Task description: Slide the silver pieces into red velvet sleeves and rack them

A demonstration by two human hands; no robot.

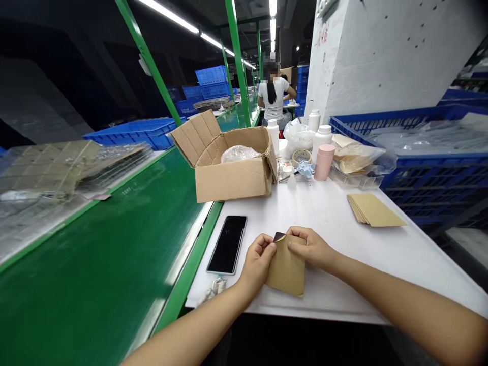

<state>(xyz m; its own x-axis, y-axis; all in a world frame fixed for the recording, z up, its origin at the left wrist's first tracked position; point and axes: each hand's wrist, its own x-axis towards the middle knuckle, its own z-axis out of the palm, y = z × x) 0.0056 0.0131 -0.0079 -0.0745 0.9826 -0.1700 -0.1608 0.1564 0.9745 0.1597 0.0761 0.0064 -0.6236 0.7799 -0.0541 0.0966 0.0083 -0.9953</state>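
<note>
- Head view: a tan sheet (286,269) is held up near the middle of the tabletop's (305,208) near edge; whether its bottom touches the surface can't really be told.
- Its upper left part is pinched by the left hand (259,262), thumb on top and fingers curled in.
- Its upper right part is pinched by the right hand (310,247), same kind of thumb grip.
- A bit of a dark piece (279,237) can be seen poking out at the sheet's top edge, between the two hands.
- A phone (227,245), screen dark, is laid along the left edge, with some crumpled whitish stuff (216,287) by the near left corner.
- A stack of tan sheets (375,210) is fanned out a little by the right edge.
- An open cardboard box (232,180) is parked across the left edge, partly over the green belt (141,244).
- Toward the far edge, a pink bottle (324,163) is stood upright beside a white bottle (321,144).
</note>
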